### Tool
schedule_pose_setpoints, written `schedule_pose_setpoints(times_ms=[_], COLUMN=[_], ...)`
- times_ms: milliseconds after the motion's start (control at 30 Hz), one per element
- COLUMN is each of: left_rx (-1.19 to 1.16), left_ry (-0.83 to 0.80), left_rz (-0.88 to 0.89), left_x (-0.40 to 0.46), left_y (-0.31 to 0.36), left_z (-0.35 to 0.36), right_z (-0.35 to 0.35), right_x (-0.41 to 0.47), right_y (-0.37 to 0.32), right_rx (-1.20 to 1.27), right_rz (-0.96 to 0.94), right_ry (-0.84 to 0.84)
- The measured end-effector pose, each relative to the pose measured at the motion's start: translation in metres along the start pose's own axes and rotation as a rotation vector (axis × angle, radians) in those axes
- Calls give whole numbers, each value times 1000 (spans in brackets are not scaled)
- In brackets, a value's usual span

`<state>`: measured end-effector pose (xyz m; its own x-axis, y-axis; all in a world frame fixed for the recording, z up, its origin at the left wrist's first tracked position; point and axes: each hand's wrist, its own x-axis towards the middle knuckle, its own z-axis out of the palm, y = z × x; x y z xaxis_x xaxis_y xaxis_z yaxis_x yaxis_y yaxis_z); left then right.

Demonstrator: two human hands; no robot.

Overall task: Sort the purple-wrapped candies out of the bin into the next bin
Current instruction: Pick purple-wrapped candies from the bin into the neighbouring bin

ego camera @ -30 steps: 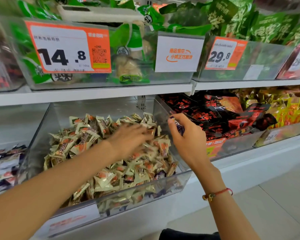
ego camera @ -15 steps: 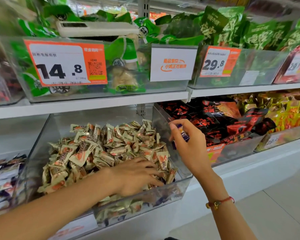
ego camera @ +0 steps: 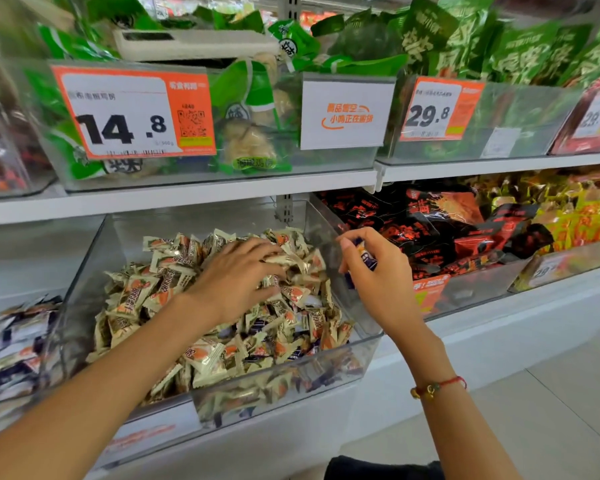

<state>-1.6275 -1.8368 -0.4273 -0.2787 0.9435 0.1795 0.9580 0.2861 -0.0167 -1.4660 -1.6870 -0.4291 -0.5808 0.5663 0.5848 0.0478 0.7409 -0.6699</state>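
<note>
A few glossy purple-wrapped candies (ego camera: 364, 259) sit pinched in the right hand (ego camera: 383, 285), its grip curled round them, poised over the right wall of the clear plastic bin (ego camera: 284, 382). The left hand (ego camera: 236, 282) lies spread, fingers flat, on the heap of crinkly cream-and-orange wrapped candies (ego camera: 208, 358), holding nothing. It looks like mid-sort: searching for more. Next, I'd guess, the handful must go to the neighbouring bin; which one I cannot tell.

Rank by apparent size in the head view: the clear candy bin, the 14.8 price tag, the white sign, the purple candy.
1. clear candy bin
2. 14.8 price tag
3. white sign
4. purple candy, gripped by the right hand; partly hidden.
</note>
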Motion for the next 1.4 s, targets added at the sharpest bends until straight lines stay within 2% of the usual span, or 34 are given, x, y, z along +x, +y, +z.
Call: schedule_pose_setpoints(times_ms=[133, 300, 500, 700, 767, 833, 900, 967, 1100, 1233, 1400], left_rx=[-20, -66, 111, 210, 161, -40, -100, 31, 110, 125, 180], left_ry=[127, -3, 115, -1, 89, 98, -72, -213, -211, -128, -141], left_rz=[196, 218, -96, -424, -314, -24, 162, 186, 81, -55, -236], left_x=[-8, -7, 12, 17, 17, 19, 24, 33, 39, 30, -2], left_y=[12, 19, -3, -1, 8, 23, 36, 40, 37, 25, -30], left_z=[-1, 12, -1, -19, -19, -13, 3, 24, 35, 16, -16], right_z=[-1, -1, -2, -1, 0, 0, 0, 0, 4, 5, 3], right_x=[-1, -2, -3, -2, -2, -1, 0, -1, -2, -2, -1], right_y=[-2, -5, -7, -7, -7, -8, -9, -8, -3, 0, -2], right_rx=[-20, -25, -27, -19, -31, -29, -24, -18, -8, -29, -59], right_rz=[-10, 10, -13, -18, -26, -29, -21, -4, 41, 23, 15], right_ry=[-9, -27, -73, -60, -36, -4, 35, 72, 78, 46, 29])
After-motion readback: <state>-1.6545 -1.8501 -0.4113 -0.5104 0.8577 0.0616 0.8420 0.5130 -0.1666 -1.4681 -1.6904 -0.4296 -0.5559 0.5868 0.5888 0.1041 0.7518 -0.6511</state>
